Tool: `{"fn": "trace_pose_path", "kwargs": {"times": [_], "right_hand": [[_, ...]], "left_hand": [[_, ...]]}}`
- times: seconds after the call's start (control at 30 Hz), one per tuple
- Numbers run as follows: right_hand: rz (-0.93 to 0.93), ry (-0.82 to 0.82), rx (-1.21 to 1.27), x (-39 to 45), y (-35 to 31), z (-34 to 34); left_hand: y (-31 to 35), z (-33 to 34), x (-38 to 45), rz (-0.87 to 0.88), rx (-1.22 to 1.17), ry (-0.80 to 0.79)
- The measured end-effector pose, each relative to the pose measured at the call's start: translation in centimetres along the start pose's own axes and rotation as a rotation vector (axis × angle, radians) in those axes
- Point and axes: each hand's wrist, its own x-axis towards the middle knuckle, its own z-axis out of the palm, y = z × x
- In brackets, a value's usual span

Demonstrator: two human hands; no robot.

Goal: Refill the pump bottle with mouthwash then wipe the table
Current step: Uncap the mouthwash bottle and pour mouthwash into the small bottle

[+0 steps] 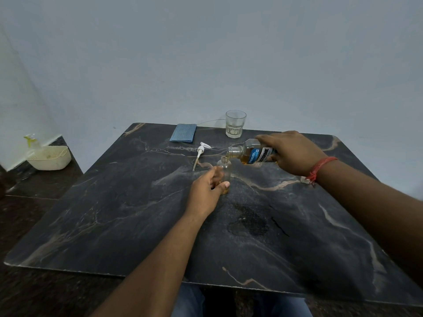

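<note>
Wall [206, 53]: plain pale grey-blue, evenly lit. Table [114, 213]: dark marble-pattern top, tan veining, far edge near wall. Floor [27, 225]: dark speckled stone. Left of table: dark stone ledge [68, 165] carrying 1 cream basket [49, 157].

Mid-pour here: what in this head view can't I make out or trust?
- Fill level of the pump bottle: left hand covers its lower body.
- Mouthwash bottle label: partly hidden by right hand.
- Small clear object beyond the right wrist: mostly hidden, unidentifiable.
- Basket contents: too small.
</note>
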Motion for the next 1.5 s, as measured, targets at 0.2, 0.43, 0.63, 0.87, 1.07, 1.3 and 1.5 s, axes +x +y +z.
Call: {"fn": "trace_pose_path", "kwargs": {"times": [0.2,0.43,0.63,0.87,1.07,1.3,1.5], "right_hand": [[-0.013,-0.002,-0.007,0.09,0.02,-0.15],[-0.029,0.006,-0.02,0.1,0.06,-0.08],[-0.035,0.005,-0.03,0.25,0.26,-0.05],[-0.034,0.004,-0.037,0.29,0.38,0.14],[-0.041,0.014,-0.05,0.42,0.44,0.15],[-0.045,0.013,-0.053,0.46,0.46,0.11],[-0.041,0.014,-0.045,0.37,0.32,-0.01]], "left_hand": [[0.11,-0.04,-0.06,-0.008,-0.011,-0.004],[0.11,-0.06,-0.02,-0.02,0.004,-0.004],[0.1,-0.03,-0.08,-0.018,-0.014,-0.006],[0.24,-0.09,-0.13,-0.012,-0.04,0.0],[0.22,-0.08,-0.1,0.0,-0.036,-0.004],[-0.02,-0.05,0.04,0.002,-0.043,-0.005],[-0.08,-0.06,0.09,0.007,-0.017,-0.003]]}}
